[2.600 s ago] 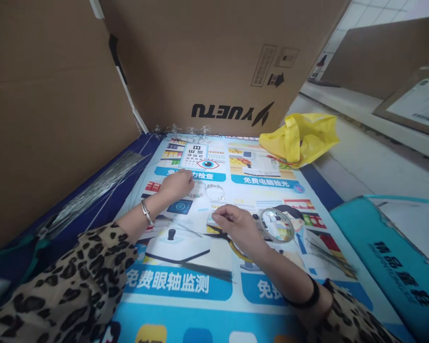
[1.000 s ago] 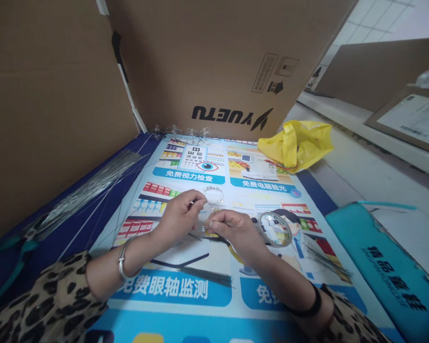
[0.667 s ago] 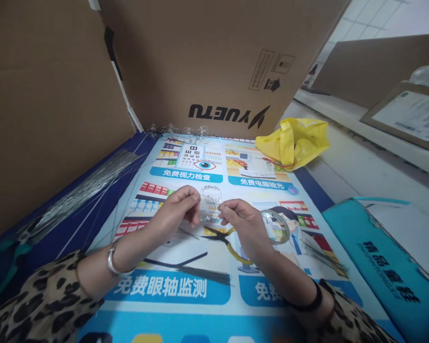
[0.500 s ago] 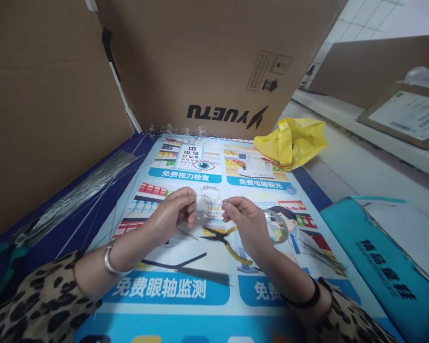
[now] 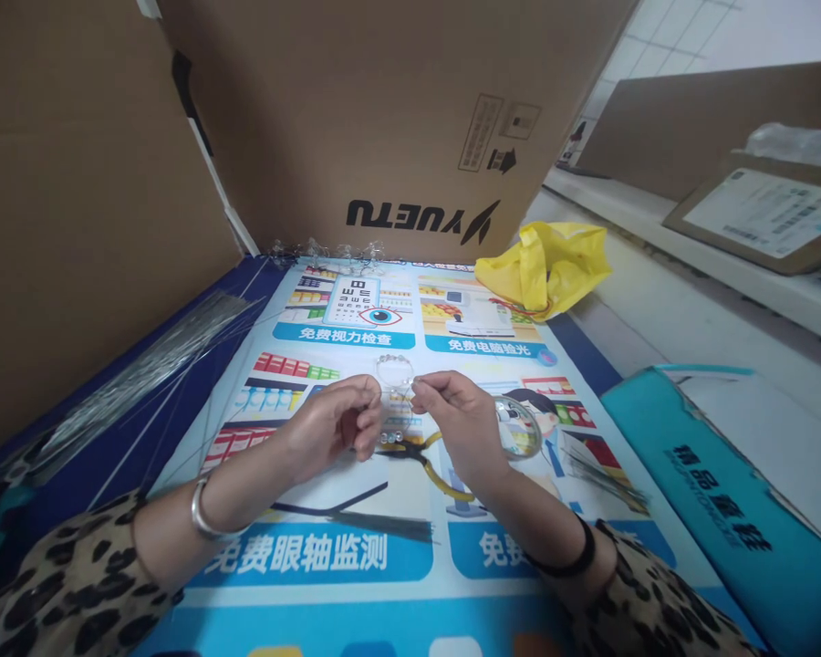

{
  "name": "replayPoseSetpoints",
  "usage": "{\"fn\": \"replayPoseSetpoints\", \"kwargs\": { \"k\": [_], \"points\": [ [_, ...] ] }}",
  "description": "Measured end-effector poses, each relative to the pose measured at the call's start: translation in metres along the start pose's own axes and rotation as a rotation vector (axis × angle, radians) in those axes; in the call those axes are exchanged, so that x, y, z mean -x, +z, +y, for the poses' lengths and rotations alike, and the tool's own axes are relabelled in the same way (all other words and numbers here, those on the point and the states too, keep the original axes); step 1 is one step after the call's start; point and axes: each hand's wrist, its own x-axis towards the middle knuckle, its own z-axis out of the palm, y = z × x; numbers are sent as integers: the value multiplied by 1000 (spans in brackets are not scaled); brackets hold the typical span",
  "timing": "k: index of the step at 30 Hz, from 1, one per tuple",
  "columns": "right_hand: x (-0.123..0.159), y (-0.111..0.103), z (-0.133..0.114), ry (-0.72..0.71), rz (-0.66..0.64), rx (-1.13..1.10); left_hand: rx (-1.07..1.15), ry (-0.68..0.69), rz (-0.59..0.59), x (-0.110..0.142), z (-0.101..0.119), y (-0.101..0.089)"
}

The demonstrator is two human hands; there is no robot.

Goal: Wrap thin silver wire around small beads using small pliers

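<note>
My left hand [image 5: 332,424] and my right hand [image 5: 462,422] face each other above the printed mat, both pinching a thin wire. The wire forms a loop between them, with clear beads [image 5: 392,438] hanging at its bottom. My right fingertips also have a few small beads beside them. Just behind the fingers is a beaded ring [image 5: 395,359]; whether it joins the held wire I cannot tell. Below the hands lie yellow-handled pliers [image 5: 444,484], partly hidden by my right hand. A clear round coil [image 5: 535,429] rests to the right of that hand.
Cut wires [image 5: 393,526] lie in front, with another bundle [image 5: 608,479] at right. Long wires in plastic [image 5: 143,374] and green-handled cutters [image 5: 10,497] are on the left. Cardboard [image 5: 383,119] stands behind, near a yellow bag [image 5: 547,269]. A teal box [image 5: 698,474] sits right.
My hands have come slightly closer together, and the beaded part of the wire loop hangs lower between them. The whole view has shifted a little, so surroundings appear farther left.
</note>
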Motion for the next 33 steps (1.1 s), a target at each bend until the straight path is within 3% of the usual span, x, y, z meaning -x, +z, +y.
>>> {"fn": "replayPoseSetpoints", "kwargs": {
  "k": [8, 13, 21, 33],
  "points": [
    [-6, -3, 1, -29, 80, -50, -19, -11, 19, 0, -1, 3],
    [-4, 1, 2, -65, 18, 77, -19, -17, 4, 1, -4, 3],
    [2, 2, -8, -49, 7, 38, -26, 5, 29, -3, -6, 0],
    [1, 0, -13, -46, -33, -4, -308, 63, 69, -1, -6, 3]
  ]
}}
